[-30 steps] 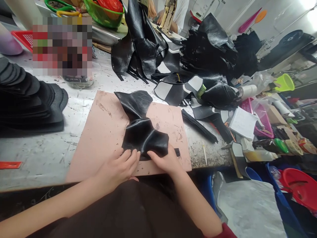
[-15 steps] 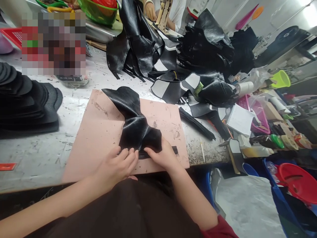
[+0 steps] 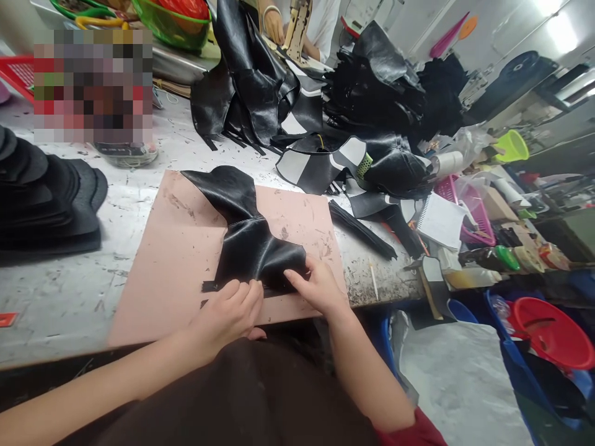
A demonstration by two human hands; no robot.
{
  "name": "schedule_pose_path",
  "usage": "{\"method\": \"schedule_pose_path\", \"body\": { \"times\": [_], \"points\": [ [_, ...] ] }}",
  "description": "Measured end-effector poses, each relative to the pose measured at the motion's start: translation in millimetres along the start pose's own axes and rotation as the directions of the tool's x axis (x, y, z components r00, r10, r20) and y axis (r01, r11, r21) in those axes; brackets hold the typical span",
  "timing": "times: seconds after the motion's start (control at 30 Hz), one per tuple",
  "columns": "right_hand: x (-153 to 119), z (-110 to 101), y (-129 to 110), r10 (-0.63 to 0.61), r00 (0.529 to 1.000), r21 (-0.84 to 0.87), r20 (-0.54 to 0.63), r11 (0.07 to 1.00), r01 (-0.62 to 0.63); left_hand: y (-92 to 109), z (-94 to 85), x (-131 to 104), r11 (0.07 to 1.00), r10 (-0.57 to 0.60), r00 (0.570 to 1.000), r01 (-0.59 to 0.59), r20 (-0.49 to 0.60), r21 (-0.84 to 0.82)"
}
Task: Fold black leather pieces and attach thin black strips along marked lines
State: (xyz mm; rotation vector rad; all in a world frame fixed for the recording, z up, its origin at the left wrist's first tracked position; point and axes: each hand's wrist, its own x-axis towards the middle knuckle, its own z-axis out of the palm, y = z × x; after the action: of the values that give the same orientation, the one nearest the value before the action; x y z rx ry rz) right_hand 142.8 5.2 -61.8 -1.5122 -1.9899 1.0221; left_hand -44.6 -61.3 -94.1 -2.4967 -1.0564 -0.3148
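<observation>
A glossy black leather piece (image 3: 246, 248) with a stitched seam across its middle lies on a pinkish board (image 3: 153, 266). Along its near edge runs a narrow black strip (image 3: 210, 286), whose left end sticks out. My left hand (image 3: 235, 310) is closed at that near edge, fingertips pressed together on the leather and strip; its thumb is mostly hidden below. At the right corner, my right hand (image 3: 323, 288) grips the leather, thumb on top and fingers around the edge.
Stacked black pieces (image 3: 46, 198) stand at left. Behind the board lie black leather parts (image 3: 260, 93) and a bundle of dark strips (image 3: 362, 229). A white pen-like stick (image 3: 374, 282) and a notebook (image 3: 439, 220) are at right. Across the table, a co-worker's hand (image 3: 274, 26) is beside a sewing machine (image 3: 297, 31).
My right hand has shifted from the near edge to the leather's right corner, lifting it slightly. My left fingers have curled in more tightly, and the strip's left end now shows.
</observation>
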Motion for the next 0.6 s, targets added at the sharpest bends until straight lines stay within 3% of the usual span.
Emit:
{"method": "schedule_pose_path", "body": {
  "times": [0.27, 0.4, 0.6],
  "points": [
    [0, 4, 3, 0.125, 0.991, -0.015, -0.043, 0.992, -0.126, 9, 5.0, -2, 0.999, 0.014, 1.0, -0.014, -0.002, -0.029],
    [1, 8, 4, 0.144, 0.986, -0.117, -0.081, 0.981, -0.152, 6, 7.3, 4, 0.996, 0.087, 0.996, -0.087, -0.032, -0.009],
    [3, 10, 2, 0.121, 0.985, -0.232, -0.124, 0.961, -0.147, 5, 0.7, 11, 0.993, 0.11, 0.993, -0.108, -0.041, 0.046]
  ]
}}
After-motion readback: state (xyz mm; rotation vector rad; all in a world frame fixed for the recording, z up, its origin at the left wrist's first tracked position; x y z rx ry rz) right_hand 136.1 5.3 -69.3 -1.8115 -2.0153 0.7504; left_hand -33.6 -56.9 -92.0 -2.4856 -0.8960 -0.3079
